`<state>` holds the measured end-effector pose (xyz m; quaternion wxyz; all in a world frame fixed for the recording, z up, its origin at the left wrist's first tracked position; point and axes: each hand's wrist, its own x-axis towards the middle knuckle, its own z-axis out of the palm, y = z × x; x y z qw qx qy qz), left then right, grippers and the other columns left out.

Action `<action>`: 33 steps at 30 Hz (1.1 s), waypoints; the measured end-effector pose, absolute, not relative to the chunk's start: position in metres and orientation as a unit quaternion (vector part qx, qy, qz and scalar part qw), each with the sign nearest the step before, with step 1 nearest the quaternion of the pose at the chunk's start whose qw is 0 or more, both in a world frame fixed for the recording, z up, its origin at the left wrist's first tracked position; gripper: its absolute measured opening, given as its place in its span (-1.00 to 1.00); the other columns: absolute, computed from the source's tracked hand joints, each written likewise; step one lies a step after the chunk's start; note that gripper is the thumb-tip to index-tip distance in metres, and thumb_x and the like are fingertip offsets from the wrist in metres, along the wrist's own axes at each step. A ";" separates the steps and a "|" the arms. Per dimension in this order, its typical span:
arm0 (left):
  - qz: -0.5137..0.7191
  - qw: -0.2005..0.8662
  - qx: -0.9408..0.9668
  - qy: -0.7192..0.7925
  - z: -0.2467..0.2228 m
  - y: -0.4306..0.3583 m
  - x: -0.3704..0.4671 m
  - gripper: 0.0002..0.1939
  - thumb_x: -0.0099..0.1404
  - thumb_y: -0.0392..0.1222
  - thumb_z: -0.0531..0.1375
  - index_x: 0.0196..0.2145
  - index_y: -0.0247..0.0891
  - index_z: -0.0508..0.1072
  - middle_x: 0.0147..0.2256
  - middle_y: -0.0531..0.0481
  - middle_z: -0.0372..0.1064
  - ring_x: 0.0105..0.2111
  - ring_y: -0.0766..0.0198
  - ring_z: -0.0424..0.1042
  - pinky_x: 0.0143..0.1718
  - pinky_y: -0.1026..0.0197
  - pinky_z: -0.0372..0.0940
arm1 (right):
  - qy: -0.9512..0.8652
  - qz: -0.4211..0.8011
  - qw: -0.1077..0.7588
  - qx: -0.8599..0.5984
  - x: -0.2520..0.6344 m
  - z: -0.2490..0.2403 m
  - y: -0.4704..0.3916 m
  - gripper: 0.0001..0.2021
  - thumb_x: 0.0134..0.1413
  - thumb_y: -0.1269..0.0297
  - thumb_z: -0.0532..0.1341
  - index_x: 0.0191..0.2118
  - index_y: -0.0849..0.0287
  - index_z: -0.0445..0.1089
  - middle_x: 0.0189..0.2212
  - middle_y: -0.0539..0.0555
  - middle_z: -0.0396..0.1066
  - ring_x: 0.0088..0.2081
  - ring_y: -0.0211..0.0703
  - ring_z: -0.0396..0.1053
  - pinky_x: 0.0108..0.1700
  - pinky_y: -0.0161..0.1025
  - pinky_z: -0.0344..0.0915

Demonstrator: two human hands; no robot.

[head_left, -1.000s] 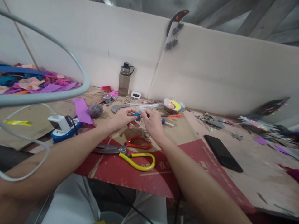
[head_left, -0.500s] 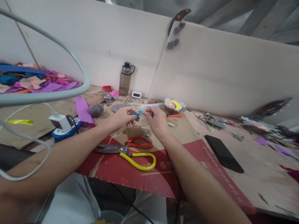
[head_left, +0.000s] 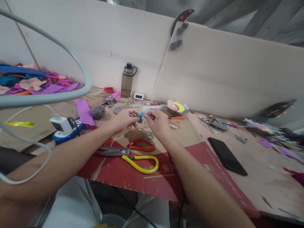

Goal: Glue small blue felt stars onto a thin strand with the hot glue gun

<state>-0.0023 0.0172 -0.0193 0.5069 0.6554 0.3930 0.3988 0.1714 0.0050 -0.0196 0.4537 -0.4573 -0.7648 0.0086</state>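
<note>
My left hand (head_left: 127,120) pinches a small dark-blue piece (head_left: 139,117) that looks like a cut-out shape. Close against it, my right hand (head_left: 155,122) has its thumb and forefinger closed at a smaller bright-blue piece (head_left: 142,114). The two pieces touch or overlap; I cannot tell whether they are joined. Both hands are raised over the cardboard sheet (head_left: 190,136). Below them lie scissors (head_left: 142,164) with one red and one yellow handle, blades to the left. Loose thin grey yarn (head_left: 148,135) rests just beyond the red handle.
A grey yarn ball (head_left: 98,111) sits left of my hands, beside a purple fabric strip (head_left: 84,112). Behind stand a bottle (head_left: 127,82) and a small clock (head_left: 139,96). A phone (head_left: 227,156) lies right. A white charger (head_left: 61,123) and cable are at left.
My right fingertips have shifted slightly around the bright-blue piece. My left hand has hardly moved, and the things on the table are unchanged.
</note>
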 end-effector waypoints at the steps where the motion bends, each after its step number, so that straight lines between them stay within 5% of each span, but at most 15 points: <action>1: 0.397 0.508 0.657 0.391 -0.019 0.017 -0.002 -0.76 0.12 -0.21 0.26 -0.23 -0.32 0.42 -0.35 -0.08 0.53 -0.54 0.32 0.52 -0.75 0.46 0.08 | -0.766 0.005 0.451 -0.457 0.171 -0.020 0.005 -0.85 0.10 0.34 0.21 -0.47 0.18 0.42 -0.51 0.00 0.33 -0.44 -0.25 0.20 -0.34 -0.29 0.10; 7: 0.388 0.496 0.675 0.385 -0.019 0.017 -0.001 -0.70 0.15 -0.12 0.28 -0.19 -0.33 0.43 -0.49 -0.03 0.49 -0.50 0.23 0.54 -0.72 0.43 0.19 | -0.769 -0.003 0.442 -0.461 0.170 -0.021 0.005 -0.81 0.12 0.32 0.20 -0.50 0.19 0.43 -0.55 -0.01 0.30 -0.46 -0.26 0.20 -0.36 -0.29 0.08; 33: 0.395 0.499 0.663 0.394 -0.017 0.011 0.002 -0.73 0.16 -0.12 0.26 -0.24 -0.35 0.43 -0.46 -0.06 0.49 -0.46 0.17 0.57 -0.67 0.40 0.30 | -0.764 -0.021 0.430 -0.480 0.167 -0.018 0.001 -0.80 0.11 0.27 0.21 -0.49 0.18 0.46 -0.55 0.00 0.35 -0.47 -0.26 0.21 -0.36 -0.29 0.07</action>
